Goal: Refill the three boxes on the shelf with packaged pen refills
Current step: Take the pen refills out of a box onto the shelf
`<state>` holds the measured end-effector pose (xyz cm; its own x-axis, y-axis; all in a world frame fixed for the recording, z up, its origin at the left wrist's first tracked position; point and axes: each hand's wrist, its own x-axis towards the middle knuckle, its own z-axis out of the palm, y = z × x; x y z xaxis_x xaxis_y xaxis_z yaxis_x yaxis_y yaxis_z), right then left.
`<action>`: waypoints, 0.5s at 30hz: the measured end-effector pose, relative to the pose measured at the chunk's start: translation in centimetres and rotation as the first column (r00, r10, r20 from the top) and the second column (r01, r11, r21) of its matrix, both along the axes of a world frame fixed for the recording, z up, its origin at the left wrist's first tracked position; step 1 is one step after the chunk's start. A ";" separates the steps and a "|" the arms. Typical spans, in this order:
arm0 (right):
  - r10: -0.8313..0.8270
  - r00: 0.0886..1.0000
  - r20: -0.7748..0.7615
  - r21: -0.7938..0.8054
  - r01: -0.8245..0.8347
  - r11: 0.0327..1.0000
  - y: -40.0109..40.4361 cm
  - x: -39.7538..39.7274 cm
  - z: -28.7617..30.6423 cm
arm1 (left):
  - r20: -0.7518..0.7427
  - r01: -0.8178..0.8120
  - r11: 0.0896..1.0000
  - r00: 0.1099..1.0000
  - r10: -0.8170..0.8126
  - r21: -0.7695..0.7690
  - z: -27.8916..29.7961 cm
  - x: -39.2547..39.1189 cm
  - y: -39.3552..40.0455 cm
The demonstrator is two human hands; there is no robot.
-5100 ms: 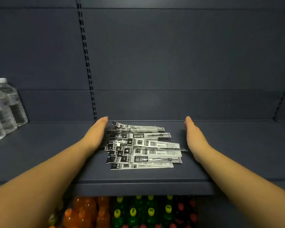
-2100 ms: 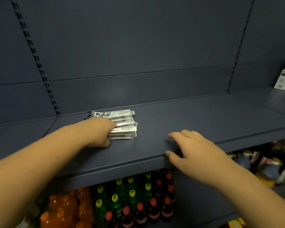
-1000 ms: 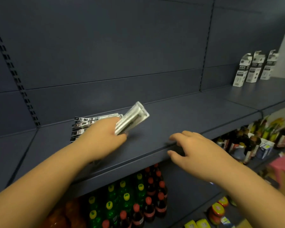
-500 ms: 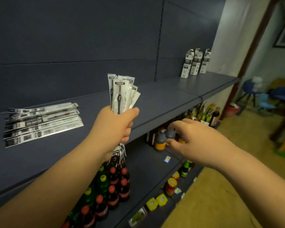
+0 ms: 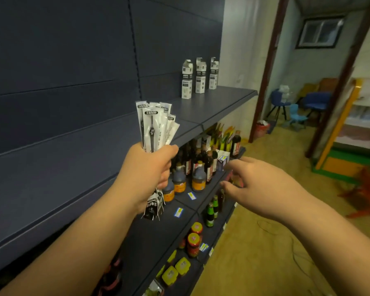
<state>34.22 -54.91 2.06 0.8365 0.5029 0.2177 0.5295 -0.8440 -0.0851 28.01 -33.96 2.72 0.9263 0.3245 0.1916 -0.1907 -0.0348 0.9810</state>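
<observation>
Clear-plastic packaged pen refills (image 5: 156,124) stand fanned upright in the left hand (image 5: 146,174), fingers curled tight round their middle. The right hand (image 5: 263,189) hangs free, fingers loosely spread. The three boxes (image 5: 200,76) wait at one o'clock, well apart, on the shelf (image 5: 212,103). Slick sleeves could slide from the fist and scatter.

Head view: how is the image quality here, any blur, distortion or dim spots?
Head view: wide-angle bending curves the shelf edge; right hand fingertips smeared by motion; left hand and its refill packs fairly sharp; dark back panel dim; boxes legible only as shapes.
</observation>
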 end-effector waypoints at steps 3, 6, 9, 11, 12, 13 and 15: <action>-0.062 0.998 -0.009 -0.007 0.062 0.998 -4.1 3.5 0.0 | 0.001 0.010 1.000 1.000 -0.011 0.023 0.4 4.9 -3.8; -0.137 0.991 0.007 -0.024 0.137 0.990 -8.0 7.2 0.0 | 0.004 0.003 0.998 1.000 -0.003 0.063 0.7 9.5 -7.2; -0.193 0.981 0.028 -0.020 0.194 0.981 -11.6 10.9 0.1 | 0.026 -0.020 0.995 1.000 0.018 0.095 0.9 13.6 -10.2; -0.228 0.973 0.032 -0.023 0.229 0.973 -13.6 13.2 0.0 | 0.048 -0.015 0.995 0.999 0.010 0.096 0.9 16.1 -11.8; -0.246 0.969 0.034 -0.023 0.246 0.969 -14.5 14.5 -0.1 | 0.056 -0.006 0.996 0.998 0.000 0.093 0.9 17.3 -12.4; -0.261 0.965 0.029 -0.026 0.262 0.965 -15.3 15.6 -0.2 | 0.058 0.004 0.996 0.998 -0.009 0.085 0.9 18.5 -13.1; -0.288 0.958 0.009 -0.042 0.288 0.957 -16.4 17.7 -0.5 | 0.054 0.016 0.998 0.998 -0.020 0.066 0.7 20.8 -14.2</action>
<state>51.92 -71.35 1.58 0.9467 0.2496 0.2038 0.2637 -0.9636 -0.0445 48.80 -48.15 3.47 0.9194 0.2929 0.2624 -0.2451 -0.0950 0.9648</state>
